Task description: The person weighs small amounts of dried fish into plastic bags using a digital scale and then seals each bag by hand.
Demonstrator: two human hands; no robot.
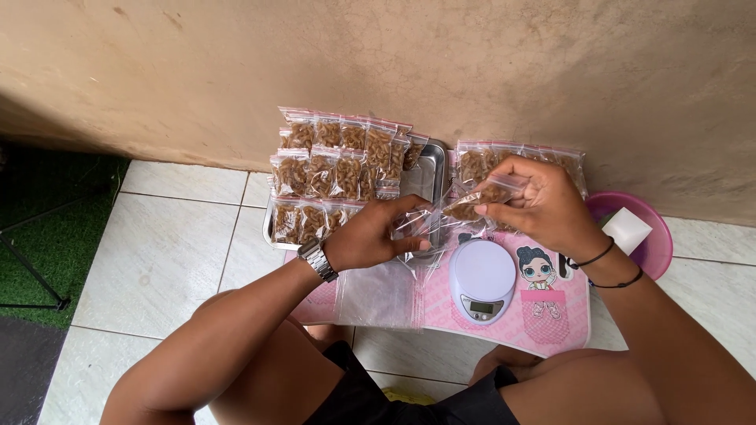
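Both hands pinch one small clear bag (480, 197) of brown snacks, right hand (539, 206) at its top, left hand (370, 240) steadying, just above the scale (481, 279), filled packets (335, 169) stacked beyond

Wore silver metal wristwatch (318, 260) on left wrist, two thin black bands (606, 266) on right wrist, black shorts (409, 397); arms bare, sleeveless.
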